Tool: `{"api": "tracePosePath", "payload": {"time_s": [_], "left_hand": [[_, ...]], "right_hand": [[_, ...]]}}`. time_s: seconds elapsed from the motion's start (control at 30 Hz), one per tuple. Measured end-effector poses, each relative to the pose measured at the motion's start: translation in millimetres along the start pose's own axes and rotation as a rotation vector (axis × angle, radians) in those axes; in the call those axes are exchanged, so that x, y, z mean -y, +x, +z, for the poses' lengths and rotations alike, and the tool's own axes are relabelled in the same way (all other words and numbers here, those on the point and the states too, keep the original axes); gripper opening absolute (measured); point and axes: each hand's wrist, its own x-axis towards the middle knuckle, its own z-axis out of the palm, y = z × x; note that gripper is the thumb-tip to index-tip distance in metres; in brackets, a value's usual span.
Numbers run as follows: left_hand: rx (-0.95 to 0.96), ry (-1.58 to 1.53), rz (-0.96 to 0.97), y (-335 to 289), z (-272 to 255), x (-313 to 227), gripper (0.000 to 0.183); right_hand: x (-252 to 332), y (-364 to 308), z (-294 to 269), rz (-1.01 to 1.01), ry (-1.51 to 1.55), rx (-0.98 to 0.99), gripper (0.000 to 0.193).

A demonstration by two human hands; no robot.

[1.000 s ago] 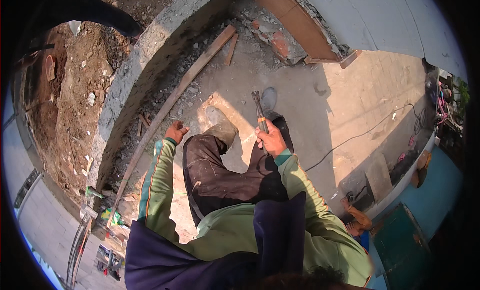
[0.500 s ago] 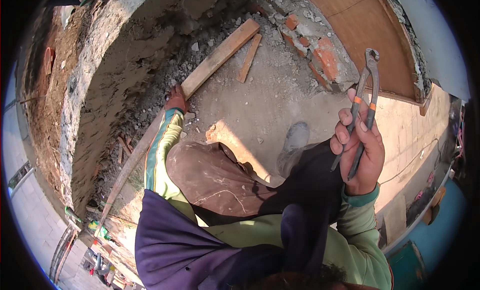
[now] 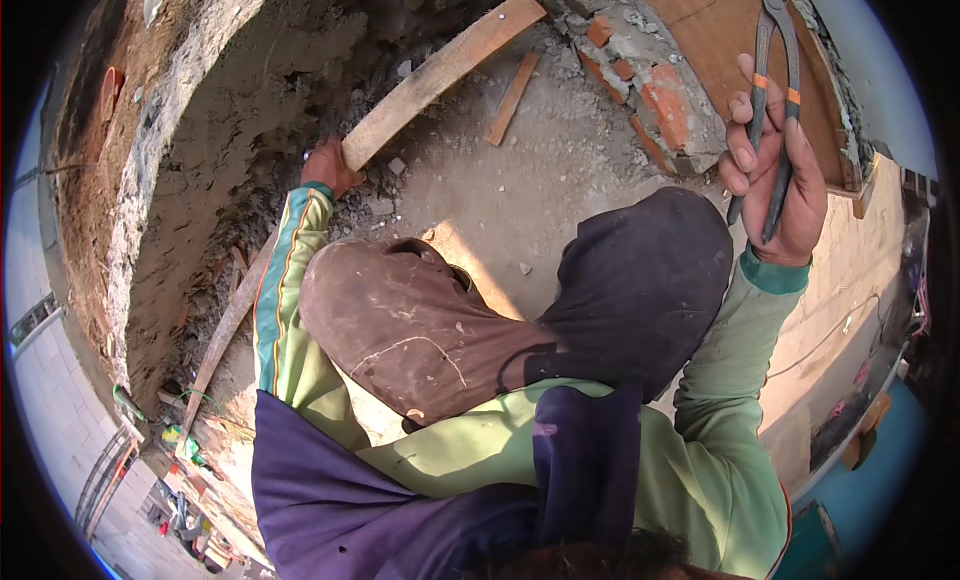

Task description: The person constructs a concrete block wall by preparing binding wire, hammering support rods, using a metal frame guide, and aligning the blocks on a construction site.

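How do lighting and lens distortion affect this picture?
Head view: fisheye bows the plank, and the picture blacks out left and right; head view: sun brightens a strip of floor beside the left knee, while the right knee looks dark, seemingly shaded; head view: the pliers look sharp.

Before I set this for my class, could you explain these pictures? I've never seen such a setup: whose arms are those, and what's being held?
There is no machine here: a person works with two bare hands. Every picture comes from a wide fisheye camera on their head, looking down, so straight edges bend near the rim.

The right hand holds a pincer-like tool with orange bands, upper end pointing away. The left hand is at the edge of a long wooden plank; its fingers are partly hidden, so its grip is unclear.

On the dusty ground lie a short wooden strip and, beyond the knees, broken brick rubble.
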Motion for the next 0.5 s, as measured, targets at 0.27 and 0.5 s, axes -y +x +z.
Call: {"api": "tracePosePath", "payload": {"time_s": [0.27, 0.5], "left_hand": [[-0.01, -0.215, 0.034, -34.4, -69.5, -19.8, 0.067], [-0.114, -0.292, 0.062, -71.4, -143.7, -19.9, 0.065]], "right_hand": [[-155.1, 39.9, -169.4, 0.694, -1.437, 0.392, 0.065], [-291.0, 142.2, -107.2, 0.492, -1.324, 0.069, 0.062]]}}
